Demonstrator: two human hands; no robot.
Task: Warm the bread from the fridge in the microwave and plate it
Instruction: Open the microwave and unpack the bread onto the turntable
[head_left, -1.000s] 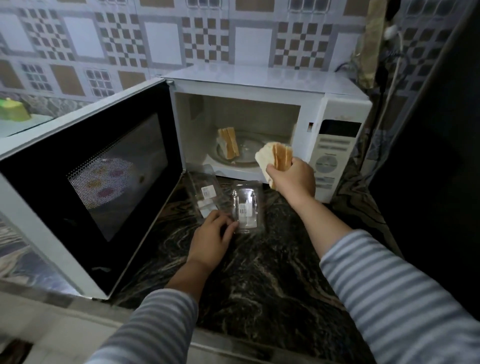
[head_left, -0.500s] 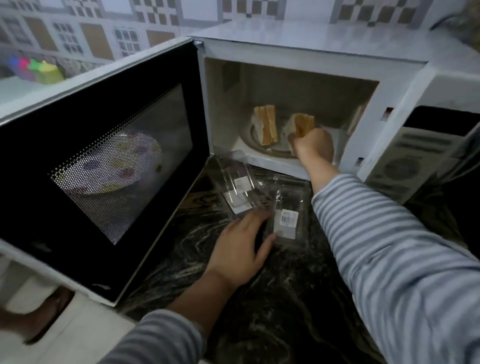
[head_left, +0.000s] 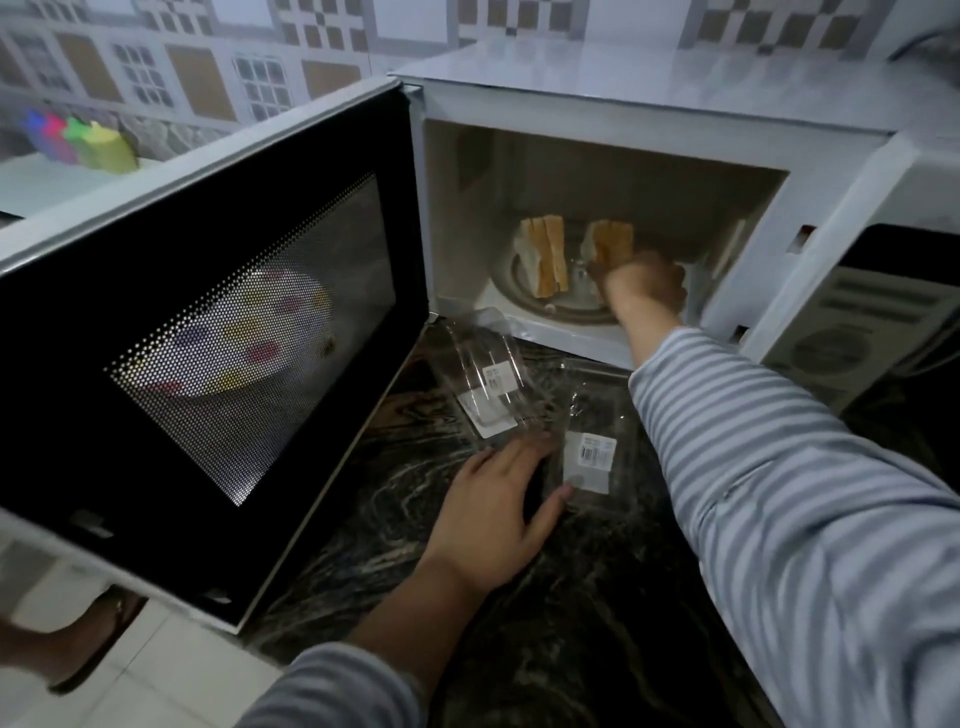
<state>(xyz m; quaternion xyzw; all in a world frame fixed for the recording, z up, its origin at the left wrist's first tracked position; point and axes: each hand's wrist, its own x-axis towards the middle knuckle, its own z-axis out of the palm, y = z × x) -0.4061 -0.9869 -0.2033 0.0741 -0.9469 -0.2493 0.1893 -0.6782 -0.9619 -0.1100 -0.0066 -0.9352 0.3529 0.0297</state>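
Loading step: the right hand (head_left: 641, 283) holds the second sandwich half (head_left: 608, 244) on the microwave (head_left: 649, 104) turntable (head_left: 558, 306), beside the first half (head_left: 543, 254). Left hand (head_left: 498, 499) rests flat on the surface (head_left: 545, 623). Next: release, withdraw, close the door (head_left: 208, 332).

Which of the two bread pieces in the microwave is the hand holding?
The right bread piece; the right hand grips it, while the left bread piece stands free.

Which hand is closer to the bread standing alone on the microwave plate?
The right hand. It is inside the microwave beside that bread, holding another piece. The left hand rests outside on the counter.
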